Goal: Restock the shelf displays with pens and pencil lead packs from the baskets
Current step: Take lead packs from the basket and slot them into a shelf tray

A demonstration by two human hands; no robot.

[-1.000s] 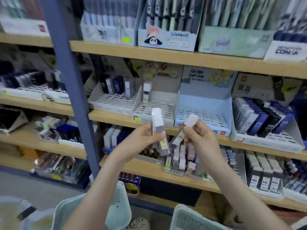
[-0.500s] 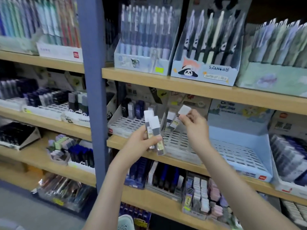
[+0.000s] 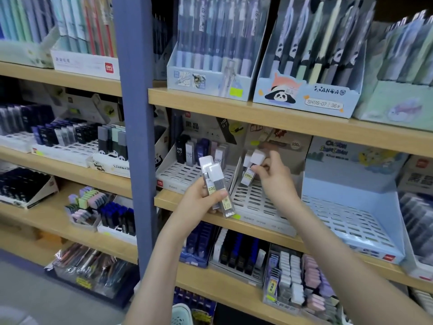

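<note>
Wooden shelves (image 3: 281,118) run across 4 levels, split by a blue upright post (image 3: 136,137). Right of the post, the top level carries a panda pen box (image 3: 309,95). Below it stand a white slotted tray (image 3: 182,174) and a pale blue slotted tray (image 3: 351,221).

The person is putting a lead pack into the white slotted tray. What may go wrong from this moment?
1. The left hand pinches two lead packs only at their lower ends, so one might slip and fall.
2. The right hand places its pack beside a single standing pack in the white slotted tray; a nudge might tip that one over.
</note>
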